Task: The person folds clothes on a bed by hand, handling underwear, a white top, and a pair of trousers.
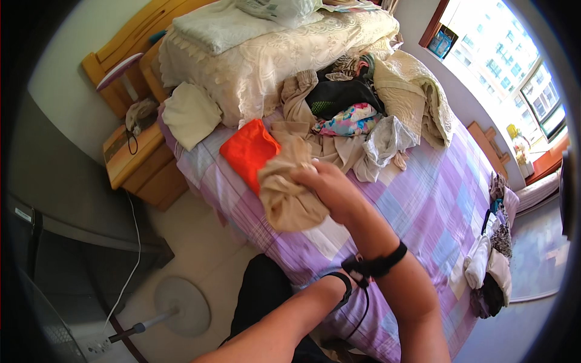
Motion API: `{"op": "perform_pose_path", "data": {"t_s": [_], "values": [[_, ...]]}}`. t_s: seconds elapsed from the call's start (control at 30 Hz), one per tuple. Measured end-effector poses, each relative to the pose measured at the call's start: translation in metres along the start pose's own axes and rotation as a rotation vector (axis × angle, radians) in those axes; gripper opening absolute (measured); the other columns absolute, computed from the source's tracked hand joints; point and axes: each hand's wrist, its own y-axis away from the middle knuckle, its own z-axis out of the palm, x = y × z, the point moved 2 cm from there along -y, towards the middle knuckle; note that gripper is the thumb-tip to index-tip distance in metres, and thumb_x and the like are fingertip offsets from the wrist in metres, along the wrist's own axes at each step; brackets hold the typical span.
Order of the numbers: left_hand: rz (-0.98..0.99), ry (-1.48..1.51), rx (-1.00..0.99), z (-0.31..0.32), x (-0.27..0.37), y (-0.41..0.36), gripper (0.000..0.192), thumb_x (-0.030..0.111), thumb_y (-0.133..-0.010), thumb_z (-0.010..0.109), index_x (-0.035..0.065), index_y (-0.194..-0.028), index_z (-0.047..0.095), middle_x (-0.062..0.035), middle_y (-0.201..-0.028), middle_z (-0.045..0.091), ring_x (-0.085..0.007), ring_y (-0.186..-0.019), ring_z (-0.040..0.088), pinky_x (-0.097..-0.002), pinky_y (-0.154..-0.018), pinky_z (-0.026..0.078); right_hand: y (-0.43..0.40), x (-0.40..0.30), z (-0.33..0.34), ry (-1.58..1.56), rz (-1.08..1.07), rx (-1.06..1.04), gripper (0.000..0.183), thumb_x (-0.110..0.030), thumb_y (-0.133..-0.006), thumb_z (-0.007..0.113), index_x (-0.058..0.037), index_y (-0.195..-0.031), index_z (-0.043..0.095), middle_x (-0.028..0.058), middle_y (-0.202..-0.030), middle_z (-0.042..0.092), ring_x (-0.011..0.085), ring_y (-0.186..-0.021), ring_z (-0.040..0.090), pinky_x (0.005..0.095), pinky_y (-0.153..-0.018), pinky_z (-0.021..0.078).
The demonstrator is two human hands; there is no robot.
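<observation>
My right hand [329, 188] is closed on a bunched beige cloth garment [290, 195], raised over the near part of the bed. My left hand is hidden behind my right forearm; only the left forearm and its black wrist strap show. A folded orange-red cloth [249, 152] lies on the bed just beyond the held garment and is partly covered by it. Further back sits a heap with beige garments, a black garment [345, 97], a colourful patterned cloth [349, 120] and a pale grey patterned garment [383, 145]. A folded cream cloth [190, 113] lies at the left.
The bed has a plaid sheet [422, 199], with a lace-covered stack [281, 54] at the back and a quilted cover [401, 95] beside it. Folded clothes [490, 258] line the right edge. A wooden nightstand [150, 168] and a fan with a round base [184, 306] stand left.
</observation>
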Motion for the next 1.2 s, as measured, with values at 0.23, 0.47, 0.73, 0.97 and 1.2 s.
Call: {"op": "perform_pose_path", "data": {"t_s": [0.23, 0.47, 0.73, 0.97, 1.2], "values": [[-0.013, -0.016, -0.013, 0.004, 0.003, -0.007, 0.024, 0.033, -0.107, 0.051, 0.0104, -0.114, 0.058, -0.0075, -0.099, 0.067, -0.0190, -0.074, 0.063, -0.0346, -0.058, 0.051, -0.102, -0.041, -0.021, 0.718, 0.036, 0.187, 0.050, -0.033, -0.091, 0.071, 0.0026, -0.125, 0.066, 0.0152, -0.111, 0.074, 0.0248, -0.095, 0.074, 0.0332, -0.084, 0.0588], [-0.025, -0.008, -0.002, 0.002, -0.003, -0.004, 0.023, 0.032, -0.107, 0.050, 0.0109, -0.113, 0.057, -0.0069, -0.098, 0.066, -0.0188, -0.072, 0.062, -0.0343, -0.056, 0.050, -0.068, 0.040, -0.055, 0.990, -0.168, 0.342, 0.040, -0.033, -0.089, 0.067, -0.0112, -0.122, 0.072, 0.0180, -0.116, 0.073, 0.0329, -0.110, 0.069, 0.0424, -0.094, 0.0536], [-0.059, -0.019, -0.003, 0.007, 0.001, 0.001, 0.022, 0.032, -0.108, 0.049, 0.0113, -0.112, 0.056, -0.0064, -0.096, 0.065, -0.0185, -0.070, 0.060, -0.0339, -0.055, 0.049, -0.010, 0.088, -0.087, 1.123, -0.081, 0.638, 0.048, -0.035, -0.085, 0.074, -0.0060, -0.122, 0.068, 0.0179, -0.110, 0.072, 0.0346, -0.103, 0.069, 0.0424, -0.090, 0.0542], [-0.085, -0.038, 0.002, 0.009, 0.004, 0.003, 0.021, 0.032, -0.108, 0.049, 0.0117, -0.111, 0.055, -0.0058, -0.095, 0.065, -0.0183, -0.068, 0.059, -0.0336, -0.053, 0.048, -0.018, 0.088, -0.101, 0.650, 0.252, 0.417, 0.053, -0.031, -0.079, 0.080, 0.0041, -0.117, 0.069, 0.0156, -0.104, 0.073, 0.0228, -0.088, 0.069, 0.0378, -0.079, 0.0545], [-0.123, -0.043, 0.011, 0.005, 0.003, 0.008, 0.021, 0.032, -0.109, 0.048, 0.0122, -0.110, 0.054, -0.0053, -0.093, 0.064, -0.0181, -0.066, 0.059, -0.0333, -0.052, 0.048, 0.007, 0.093, -0.104, 0.345, 0.110, 0.361, 0.041, -0.018, -0.078, 0.072, 0.0027, -0.113, 0.070, 0.0096, -0.095, 0.071, 0.0202, -0.078, 0.066, 0.0343, -0.068, 0.0533]]}}
